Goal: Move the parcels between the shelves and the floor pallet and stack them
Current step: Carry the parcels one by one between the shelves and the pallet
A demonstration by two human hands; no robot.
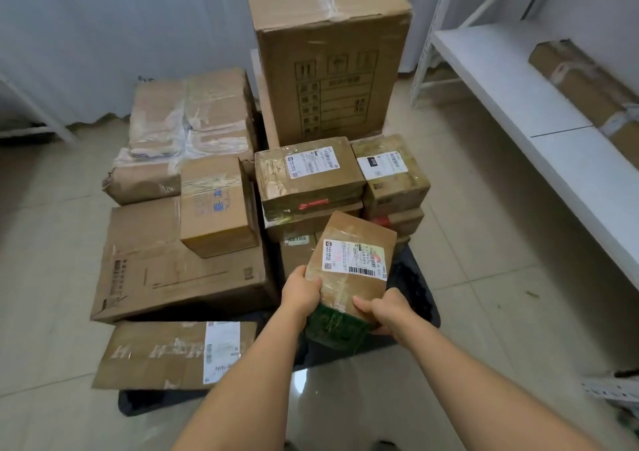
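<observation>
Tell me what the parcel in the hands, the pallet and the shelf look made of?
Parcel: brown cardboard, matte, with glossy clear tape and a paper label.
Pallet: dark, probably plastic; its moulded-looking surface suggests so, though little shows.
Shelf: white, smooth, likely painted metal, judging by the slotted uprights.

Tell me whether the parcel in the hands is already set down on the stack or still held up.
Held up. The left hand and right hand grip the small parcel at its near end, tilted, in front of the stacked parcels.
</observation>
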